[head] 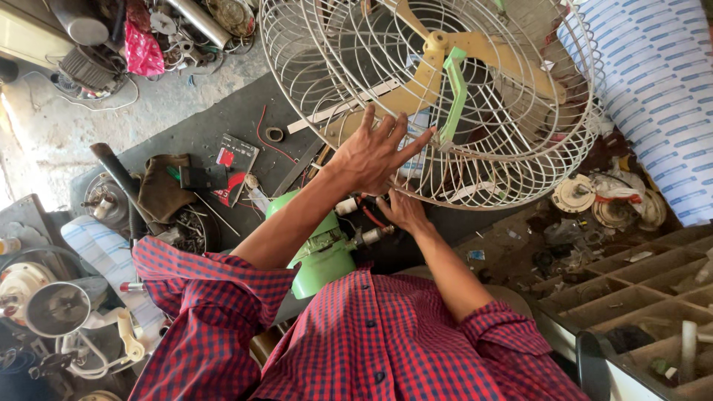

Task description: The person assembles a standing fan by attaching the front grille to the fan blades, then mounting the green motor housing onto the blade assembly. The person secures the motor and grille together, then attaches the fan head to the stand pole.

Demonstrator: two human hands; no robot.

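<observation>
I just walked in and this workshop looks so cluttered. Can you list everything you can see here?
Fan cage: one, cream wire, top centre, tilted.
Fan blades: one set, yellowish, inside the cage.
Fan motor housing: one, green, under the forearms.
Cloth: one, brown, left on the dark mat.
Red bag: one, top left among metal parts.
Paper roll: one, white with blue print, right.
Compartment tray: one, dusty brown, lower right.
Shirt: one, red-blue check, bottom.
Left hand: spread flat on the cage.
Right hand: at the cage's lower rim; grip unclear.
</observation>
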